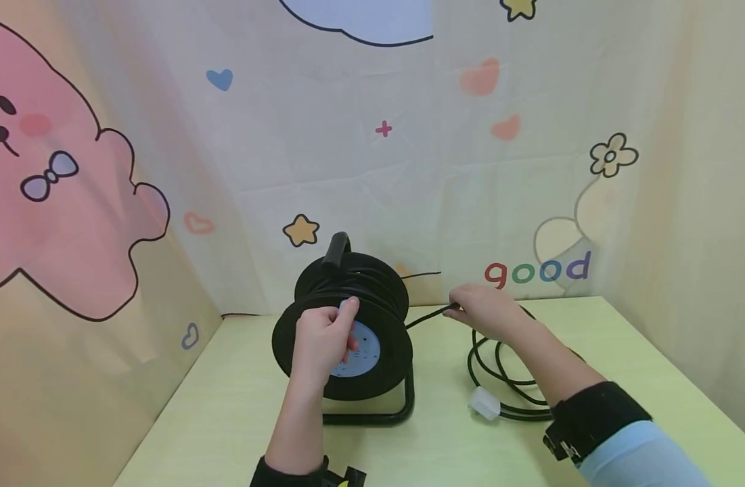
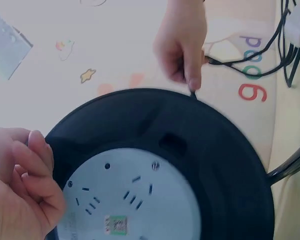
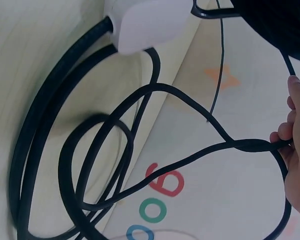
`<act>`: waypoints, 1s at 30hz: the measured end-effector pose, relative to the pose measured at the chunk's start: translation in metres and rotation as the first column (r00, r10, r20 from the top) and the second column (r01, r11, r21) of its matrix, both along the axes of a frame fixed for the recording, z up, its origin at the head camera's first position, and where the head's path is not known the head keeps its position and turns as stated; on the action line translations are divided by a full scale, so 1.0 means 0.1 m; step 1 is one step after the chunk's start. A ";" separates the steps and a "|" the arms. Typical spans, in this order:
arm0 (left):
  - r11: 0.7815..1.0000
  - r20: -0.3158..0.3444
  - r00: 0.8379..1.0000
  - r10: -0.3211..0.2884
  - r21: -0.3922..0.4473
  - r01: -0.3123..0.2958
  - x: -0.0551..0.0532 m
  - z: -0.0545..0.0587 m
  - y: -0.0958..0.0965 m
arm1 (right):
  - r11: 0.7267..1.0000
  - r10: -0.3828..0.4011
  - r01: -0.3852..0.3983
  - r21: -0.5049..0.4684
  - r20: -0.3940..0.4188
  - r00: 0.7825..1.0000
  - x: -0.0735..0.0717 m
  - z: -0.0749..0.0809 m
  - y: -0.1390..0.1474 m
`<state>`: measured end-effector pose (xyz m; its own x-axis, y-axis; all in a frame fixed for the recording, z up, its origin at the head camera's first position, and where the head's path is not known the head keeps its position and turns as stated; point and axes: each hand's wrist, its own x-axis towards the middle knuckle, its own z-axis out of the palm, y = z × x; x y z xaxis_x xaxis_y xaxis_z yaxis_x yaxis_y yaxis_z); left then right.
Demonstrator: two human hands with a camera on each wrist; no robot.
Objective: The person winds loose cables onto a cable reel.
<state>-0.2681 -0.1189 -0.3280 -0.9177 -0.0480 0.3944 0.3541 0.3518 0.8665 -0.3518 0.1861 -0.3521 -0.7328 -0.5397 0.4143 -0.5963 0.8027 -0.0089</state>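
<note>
A black cable reel point(image 1: 393, 362) stands on the table, with cable wound on its drum and a pale blue socket panel point(image 2: 135, 185) on its near face. My left hand point(image 1: 323, 338) is at that face with fingers curled, and a small blue part shows beneath the thumb. Its grip is largely hidden by the fingers. To the right of the reel, my right hand point(image 1: 488, 311) pinches the black cable point(image 1: 430, 316), which runs taut from the drum. Past this hand the cable hangs down into loose loops point(image 3: 65, 165) on the table. A white plug point(image 1: 485, 404) lies by the loops.
The reel has a black carrying handle point(image 1: 335, 251) on top and a tubular stand point(image 1: 372, 419) below. A thin dark wire point(image 1: 421, 274) passes behind it. The pale table point(image 1: 214, 419) meets a printed cloth backdrop point(image 1: 348, 155) behind and at both sides.
</note>
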 end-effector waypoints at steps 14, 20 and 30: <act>0.999 0.021 0.999 -0.045 0.002 0.045 -0.01 -0.01 0.08 | 0.996 0.067 -0.041 0.076 -0.398 0.915 -0.05 -0.16 -0.05; 0.999 0.022 0.999 -0.032 0.004 0.032 -0.01 -0.02 0.06 | 0.991 -0.081 0.129 0.048 -0.557 0.827 -0.01 -0.27 -0.06; 1.000 0.006 1.000 -0.013 0.003 0.013 0.01 -0.01 0.05 | 0.973 -0.221 0.231 -0.009 -0.322 0.920 -0.06 -0.27 0.03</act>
